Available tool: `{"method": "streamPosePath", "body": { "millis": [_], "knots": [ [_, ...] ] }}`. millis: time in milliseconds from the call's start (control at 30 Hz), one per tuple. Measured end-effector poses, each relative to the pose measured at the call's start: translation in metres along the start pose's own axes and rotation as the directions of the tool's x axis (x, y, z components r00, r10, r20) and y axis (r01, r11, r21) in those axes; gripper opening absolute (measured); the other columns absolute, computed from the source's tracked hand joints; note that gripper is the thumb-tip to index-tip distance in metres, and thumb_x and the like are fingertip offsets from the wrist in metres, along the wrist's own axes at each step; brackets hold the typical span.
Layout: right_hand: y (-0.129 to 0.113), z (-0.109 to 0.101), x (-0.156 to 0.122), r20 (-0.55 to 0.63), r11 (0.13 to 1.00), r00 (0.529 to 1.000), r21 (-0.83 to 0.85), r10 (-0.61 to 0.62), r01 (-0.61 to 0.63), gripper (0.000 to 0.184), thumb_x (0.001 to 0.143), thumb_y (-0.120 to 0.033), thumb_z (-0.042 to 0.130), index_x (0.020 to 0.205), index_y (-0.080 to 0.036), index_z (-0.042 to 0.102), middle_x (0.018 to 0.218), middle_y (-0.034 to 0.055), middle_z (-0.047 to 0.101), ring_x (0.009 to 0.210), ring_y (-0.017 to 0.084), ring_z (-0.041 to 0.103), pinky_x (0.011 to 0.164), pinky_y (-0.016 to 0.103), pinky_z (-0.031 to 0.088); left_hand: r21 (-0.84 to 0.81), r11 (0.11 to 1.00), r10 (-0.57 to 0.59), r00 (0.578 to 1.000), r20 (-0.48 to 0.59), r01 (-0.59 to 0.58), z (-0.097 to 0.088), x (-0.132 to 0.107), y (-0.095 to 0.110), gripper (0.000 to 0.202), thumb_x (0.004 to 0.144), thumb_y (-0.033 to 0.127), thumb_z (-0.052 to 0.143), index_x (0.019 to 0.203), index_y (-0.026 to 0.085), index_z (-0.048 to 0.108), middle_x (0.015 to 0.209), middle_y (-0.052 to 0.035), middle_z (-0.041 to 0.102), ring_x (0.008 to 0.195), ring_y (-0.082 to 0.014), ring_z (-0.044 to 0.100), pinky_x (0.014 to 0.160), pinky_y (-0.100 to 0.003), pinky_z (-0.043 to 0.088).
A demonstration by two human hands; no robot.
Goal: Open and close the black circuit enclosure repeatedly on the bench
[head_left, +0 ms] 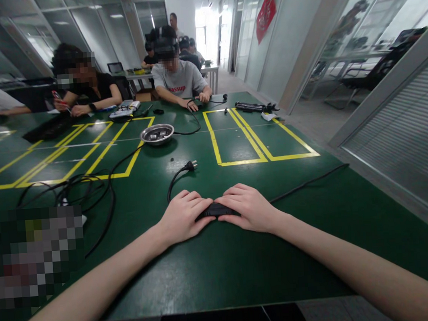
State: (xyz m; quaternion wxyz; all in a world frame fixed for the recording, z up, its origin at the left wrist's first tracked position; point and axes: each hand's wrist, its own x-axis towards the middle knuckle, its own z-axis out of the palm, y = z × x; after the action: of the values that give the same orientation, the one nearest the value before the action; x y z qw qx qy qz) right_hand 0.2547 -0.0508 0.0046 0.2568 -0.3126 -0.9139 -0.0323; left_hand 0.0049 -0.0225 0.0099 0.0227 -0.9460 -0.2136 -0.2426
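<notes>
A black power adapter point(217, 209) lies low over the green table, its middle showing between my two hands. Around its left end my left hand point(184, 214) is closed, and my right hand point(248, 207) grips the right end. The fingertips of both hands nearly meet on top, with the thumbs along the near side. From behind my left hand a black cord curves up to a two-pin plug point(190, 166) resting on the table. A thin black cable point(310, 181) runs from beside my right hand toward the right table edge. The adapter's ends are hidden under my fingers.
A metal bowl point(157, 134) with small metal parts stands mid-table. Coiled black cables point(80, 189) lie at left, beside a blurred patch. Yellow tape point(241, 162) marks rectangles. Across the table a person point(177, 77) handles a cord; a folded black tripod-like object point(255, 107) lies far right.
</notes>
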Motion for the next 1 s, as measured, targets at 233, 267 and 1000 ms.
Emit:
{"method": "streamPosePath", "body": {
  "millis": [233,267,1000],
  "knots": [
    [0.0031,0.0,-0.0025,0.009,0.994,0.998,0.08,0.07,-0.07,0.026,0.098,-0.04,0.068,0.107,-0.016,0.074,0.095,0.0094,0.078,0.087,0.022,0.072,0.08,0.037,0.052,-0.06,0.998,-0.024,0.999,-0.049,0.021,-0.0011,0.0001,0.0006,0.036,0.101,0.045,0.059,0.118,0.015,0.071,0.096,-0.0095,0.075,0.088,-0.0226,0.068,0.078,-0.036,0.052],
    [0.0032,0.0002,-0.0028,0.005,0.994,0.998,0.085,0.067,-0.067,0.026,0.098,-0.04,0.068,0.108,-0.016,0.074,0.096,0.0096,0.078,0.088,0.022,0.072,0.08,0.037,0.052,-0.07,0.997,-0.032,0.998,-0.051,0.028,-0.0008,-0.0002,0.0007,0.036,0.101,0.045,0.06,0.118,0.015,0.071,0.096,-0.0097,0.075,0.088,-0.0225,0.069,0.078,-0.035,0.052],
    [0.0035,0.0001,-0.0024,-0.008,0.991,1.0,0.136,0.02,-0.019,0.02,0.097,-0.033,0.066,0.109,-0.018,0.073,0.096,0.0081,0.079,0.086,0.021,0.073,0.078,0.035,0.049,-0.182,0.981,-0.076,0.996,-0.045,0.067,0.0034,-0.0002,0.0037,0.042,0.099,0.05,0.062,0.118,0.014,0.07,0.092,-0.0082,0.073,0.082,-0.0214,0.066,0.073,-0.034,0.05]
  ]
}}
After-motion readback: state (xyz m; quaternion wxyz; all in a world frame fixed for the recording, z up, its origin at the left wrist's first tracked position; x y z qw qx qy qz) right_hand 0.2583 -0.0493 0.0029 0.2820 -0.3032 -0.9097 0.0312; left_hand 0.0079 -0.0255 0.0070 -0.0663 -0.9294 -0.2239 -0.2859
